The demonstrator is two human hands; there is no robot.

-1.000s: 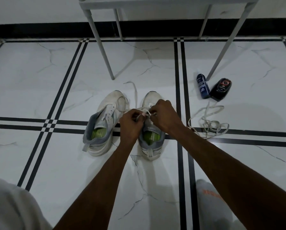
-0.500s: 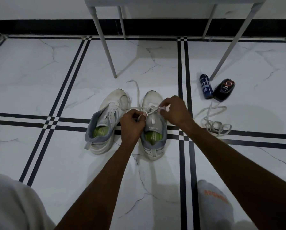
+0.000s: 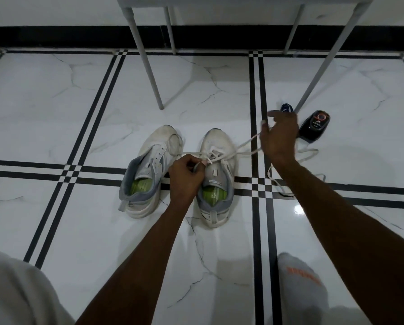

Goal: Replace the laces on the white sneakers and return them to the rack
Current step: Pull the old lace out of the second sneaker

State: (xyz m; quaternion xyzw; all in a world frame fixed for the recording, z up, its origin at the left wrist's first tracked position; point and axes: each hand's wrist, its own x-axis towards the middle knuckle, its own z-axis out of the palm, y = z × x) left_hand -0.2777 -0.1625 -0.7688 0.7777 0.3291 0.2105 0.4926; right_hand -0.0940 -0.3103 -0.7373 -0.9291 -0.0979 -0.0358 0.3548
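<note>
Pinching one end of the white lace (image 3: pixel 241 147) in the left hand (image 3: pixel 187 175), fingers curled tight around it, right over the tongue of the right-side sneaker (image 3: pixel 216 177). Pulling the other end out sideways with the right hand (image 3: pixel 278 139), thumb and curled fingers gripping it, index finger sticking out loose toward the top. Lace running taut from the lowest eyelets, just past the left fingertips, across to the right palm. Only threaded through the bottom holes so far, rest of the eyelets bare.

Sitting just off the left knuckles: the other sneaker (image 3: pixel 147 172), tipped a bit on its side, green insole showing, no lace visible in it. Both on the white marble-look floor (image 3: pixel 55 113) with black stripe lines.

Lying under and beyond the right wrist: a loose lace (image 3: pixel 310 156) in a messy loop. Peeking out right behind the right fingertips: a blue bottle (image 3: pixel 286 107), mostly hidden. Just beside it, a black bottle (image 3: pixel 314 124) with a red ring on the label. Standing further back: grey metal rack legs (image 3: pixel 147 64). Socked foot (image 3: pixel 300 280) down near the right forearm.
</note>
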